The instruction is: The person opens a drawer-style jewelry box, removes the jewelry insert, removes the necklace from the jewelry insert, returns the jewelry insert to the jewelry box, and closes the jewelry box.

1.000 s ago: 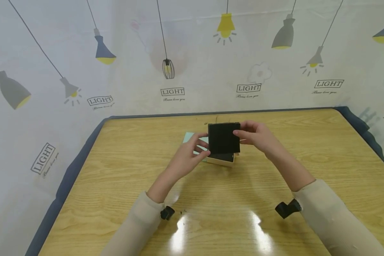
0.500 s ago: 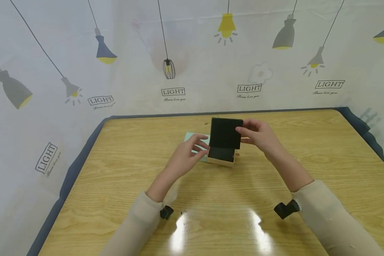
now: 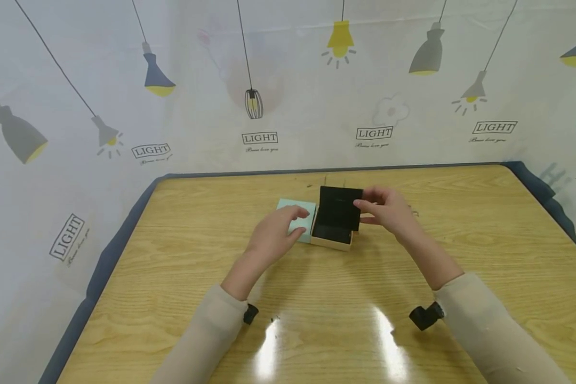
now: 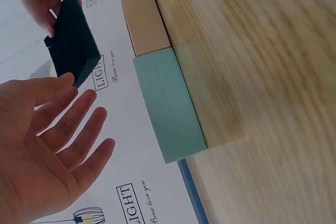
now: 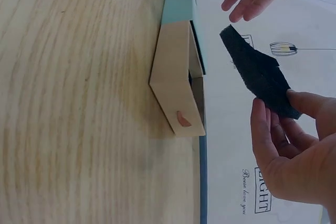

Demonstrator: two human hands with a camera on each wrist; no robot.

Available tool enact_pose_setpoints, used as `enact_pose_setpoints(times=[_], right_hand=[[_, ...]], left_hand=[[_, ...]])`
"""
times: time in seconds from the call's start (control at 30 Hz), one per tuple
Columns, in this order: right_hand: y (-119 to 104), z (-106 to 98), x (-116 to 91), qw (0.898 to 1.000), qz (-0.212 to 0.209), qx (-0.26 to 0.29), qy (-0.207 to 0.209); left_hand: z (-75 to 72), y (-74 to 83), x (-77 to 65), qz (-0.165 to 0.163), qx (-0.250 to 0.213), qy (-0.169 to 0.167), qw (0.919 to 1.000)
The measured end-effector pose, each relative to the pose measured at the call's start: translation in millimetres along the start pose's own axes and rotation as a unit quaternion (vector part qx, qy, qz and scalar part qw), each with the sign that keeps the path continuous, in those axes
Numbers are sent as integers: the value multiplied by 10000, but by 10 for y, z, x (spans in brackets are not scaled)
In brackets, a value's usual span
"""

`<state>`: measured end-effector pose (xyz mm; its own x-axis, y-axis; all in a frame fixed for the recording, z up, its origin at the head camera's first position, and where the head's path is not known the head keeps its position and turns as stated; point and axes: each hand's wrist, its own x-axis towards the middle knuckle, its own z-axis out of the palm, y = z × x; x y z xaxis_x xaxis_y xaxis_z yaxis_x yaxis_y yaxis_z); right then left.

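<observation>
A black foam pad (image 3: 341,207) is pinched along its right side by my right hand (image 3: 388,210), thumb in front. It is held tilted above a beige box drawer (image 3: 331,245), whose inside looks dark. The drawer stands pulled out of a mint green sleeve (image 4: 169,106). In the right wrist view a small reddish pull tab (image 5: 183,118) shows on the drawer's end. My left hand (image 3: 274,230) hovers over the sleeve with fingers spread and loosely bent, holding nothing. A gap separates it from the foam pad in the head view.
The box lies toward the back of a wooden table (image 3: 197,256) with a dark blue edge. Behind it hangs a white cloth (image 3: 307,112) printed with lamps. A small black camera sits at each wrist.
The foam pad has risen, shifted slightly right, then tipped back and lowered over the drawer in my right hand. My left hand has drawn away from it to the left.
</observation>
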<state>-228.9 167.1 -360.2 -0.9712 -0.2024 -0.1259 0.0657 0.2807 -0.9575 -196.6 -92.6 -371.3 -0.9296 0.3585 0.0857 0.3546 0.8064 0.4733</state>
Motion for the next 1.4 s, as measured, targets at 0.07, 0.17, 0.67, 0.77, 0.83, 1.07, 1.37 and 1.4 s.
enact_pose_setpoints(times=[0.07,0.17,0.67,0.77,0.83,1.07,1.37,1.4], right_hand=[[30,10,13,10000,37,-17,-1],[71,28,31,9999,137,-38,-34],[259,63,100,9977,429,-346,-387],[284,56,101,9970,353,-593,-358],[291,52,87,9956,222,-858,-312],[278,63,18,9755,-273,-2184,-68],[222,145,-28,9576,-587,-2822,-8],[218,150,-35,9547,-623,-2909,-7]], left_hand=[[16,-15,15,-34,221,-74,9997],[47,-41,40,-131,489,-184,9985],[192,-148,112,-274,848,-688,9936],[194,-150,116,-254,800,-691,9941],[194,-151,118,-255,785,-703,9941],[193,-150,116,-274,767,-692,9943],[194,-152,119,-291,711,-734,9943],[193,-152,119,-287,709,-741,9943]])
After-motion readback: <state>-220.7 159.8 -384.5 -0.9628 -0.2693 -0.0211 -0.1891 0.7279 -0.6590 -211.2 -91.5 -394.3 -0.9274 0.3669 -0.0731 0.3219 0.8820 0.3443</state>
